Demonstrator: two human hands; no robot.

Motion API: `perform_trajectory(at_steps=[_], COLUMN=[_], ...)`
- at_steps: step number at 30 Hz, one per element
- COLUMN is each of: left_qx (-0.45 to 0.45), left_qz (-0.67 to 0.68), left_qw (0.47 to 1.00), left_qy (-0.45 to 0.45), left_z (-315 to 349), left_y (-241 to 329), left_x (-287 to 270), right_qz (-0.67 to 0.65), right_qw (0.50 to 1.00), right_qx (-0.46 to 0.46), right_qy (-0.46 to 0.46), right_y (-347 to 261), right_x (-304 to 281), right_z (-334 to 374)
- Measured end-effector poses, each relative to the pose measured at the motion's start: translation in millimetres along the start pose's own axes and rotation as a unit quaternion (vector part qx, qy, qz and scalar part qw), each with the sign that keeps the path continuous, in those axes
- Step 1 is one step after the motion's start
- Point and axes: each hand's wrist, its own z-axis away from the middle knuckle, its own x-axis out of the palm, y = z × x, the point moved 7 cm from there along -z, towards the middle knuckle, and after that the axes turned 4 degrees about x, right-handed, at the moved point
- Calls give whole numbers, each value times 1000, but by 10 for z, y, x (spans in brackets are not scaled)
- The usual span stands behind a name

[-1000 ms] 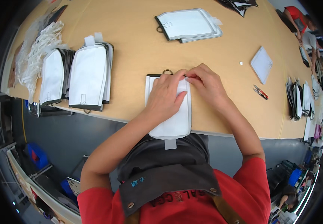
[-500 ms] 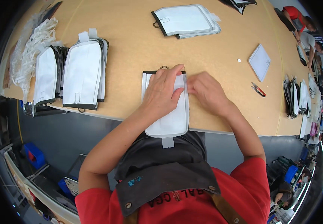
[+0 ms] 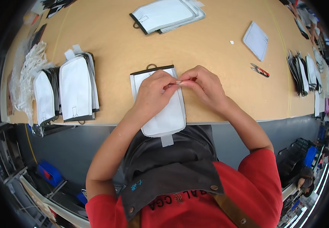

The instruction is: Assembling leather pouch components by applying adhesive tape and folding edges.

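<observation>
In front of me a white fabric panel (image 3: 162, 117) lies at the near table edge, its rounded end and grey tab hanging over toward my apron. It has a black band at the far end with a metal ring (image 3: 151, 66). My left hand (image 3: 154, 93) is above the panel, thumb and forefinger pinched together near its right edge. My right hand (image 3: 206, 88) comes in from the right, also pinching. The fingertips of both meet over that edge; something tiny and pale may be between them, too small to name.
Stacks of similar panels (image 3: 75, 87) stand at the left beside tangled white strips (image 3: 33, 72). More panels (image 3: 168, 17) lie at the far side. Red-handled thread snips (image 3: 260, 70) and a white pad (image 3: 255, 41) are at right, with dark-edged pieces (image 3: 299, 72) beyond.
My left hand has gone from lying flat on the panel to pinching. My right hand has come in to meet it. The panel has turned slightly, and the whole view has shifted.
</observation>
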Motion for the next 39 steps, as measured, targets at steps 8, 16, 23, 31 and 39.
perform_trajectory(at_steps=[8,16,23,31,39], left_qx=[-17,-37,-86,-145,-253], left_qz=[8,-2,-29,-19,91], left_qw=[1000,998,995,989,963], left_qy=[-4,-46,-32,-38,-20], left_z=[-33,-83,-192,-206,-210], left_y=[45,26,-71,-209,-267], left_x=[3,10,11,37,36], right_qz=[184,221,211,202,209], right_qw=[978,973,976,978,976], right_qx=[-95,-61,-58,-55,-54], right_qy=[-9,-4,-6,-19,-23], right_y=[-257,-146,-133,-97,-106], right_x=[97,178,173,176,171], right_z=[570,630,631,651,651])
